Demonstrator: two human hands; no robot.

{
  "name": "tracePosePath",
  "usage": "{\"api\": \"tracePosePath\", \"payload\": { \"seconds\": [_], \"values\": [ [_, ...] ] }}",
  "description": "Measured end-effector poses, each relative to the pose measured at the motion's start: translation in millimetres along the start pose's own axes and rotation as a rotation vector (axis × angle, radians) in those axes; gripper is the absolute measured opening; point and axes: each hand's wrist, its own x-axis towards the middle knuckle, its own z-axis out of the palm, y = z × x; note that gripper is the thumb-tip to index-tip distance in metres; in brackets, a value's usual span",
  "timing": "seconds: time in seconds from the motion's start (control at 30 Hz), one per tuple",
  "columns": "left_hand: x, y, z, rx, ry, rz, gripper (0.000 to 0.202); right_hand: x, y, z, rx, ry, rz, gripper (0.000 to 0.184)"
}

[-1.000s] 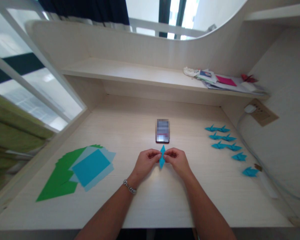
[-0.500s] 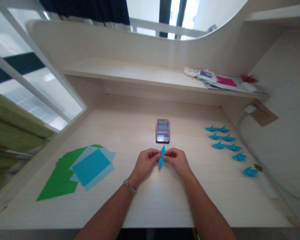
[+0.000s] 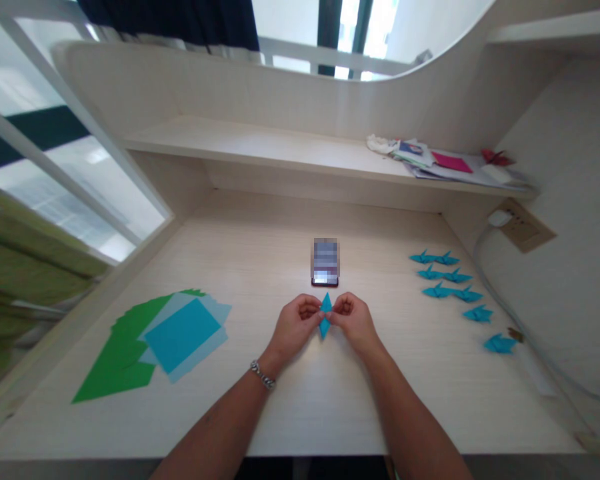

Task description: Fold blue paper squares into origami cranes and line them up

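A small folded piece of blue paper (image 3: 325, 315), narrow and pointed at both ends, is held upright just above the desk (image 3: 300, 393). My left hand (image 3: 294, 327) pinches its left side and my right hand (image 3: 355, 323) pinches its right side, fingers curled on both. A phone (image 3: 325, 261) lies flat on the desk just beyond the paper. I wear a metal bracelet (image 3: 263, 375) on the left wrist.
Blue and green paper sheets (image 3: 165, 337) lie stacked at the left. Several finished blue paper cranes (image 3: 453, 287) sit in rows at the right. A shelf (image 3: 260, 147) at the back holds papers (image 3: 445, 165). A wall socket and cable (image 3: 505, 220) are at the right.
My hands have drawn slightly closer together on the blue paper, and the visible part of it looks shorter. Everything else is unchanged.
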Motion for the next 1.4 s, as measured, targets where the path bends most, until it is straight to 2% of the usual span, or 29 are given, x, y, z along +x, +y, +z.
{"api": "tracePosePath", "payload": {
  "seconds": [0.17,0.33,0.5,0.63,0.73,0.83,0.97,1.07,1.2,1.33,1.4],
  "values": [
    [0,2,0.4,-0.002,0.058,0.010,0.025,0,3,4,0.073,-0.014,0.024,0.028],
    [-1,4,0.7,-0.026,0.101,0.030,0.029,-1,2,8,0.126,0.026,0.030,0.033],
    [-2,4,1.9,-0.012,0.170,0.045,0.031,0,4,11,0.158,-0.001,0.020,0.033],
    [-1,3,3.5,0.011,0.200,0.033,0.033,-1,4,11,0.023,0.085,-0.052,0.024],
    [-1,3,3.6,0.056,0.260,0.057,0.034,-6,1,12,-0.230,0.180,-0.180,0.012],
    [-2,5,3.1,0.140,0.307,0.104,0.028,-9,0,14,-0.348,0.145,-0.233,0.014],
    [-6,8,3.9,0.232,0.214,0.140,0.017,-4,6,14,-0.213,0.033,-0.134,0.026],
    [-5,7,4.6,0.215,0.158,0.145,0.018,1,11,12,-0.123,0.028,-0.099,0.029],
    [-1,4,2.0,0.158,0.164,0.099,0.028,3,13,9,-0.011,0.025,-0.019,0.027],
    [2,2,-3.1,0.073,0.022,0.030,0.025,2,7,7,0.062,-0.029,0.083,0.028],
    [3,1,-5.0,0.031,-0.010,-0.018,0.024,1,4,5,0.055,-0.042,0.101,0.026]
  ]
}}
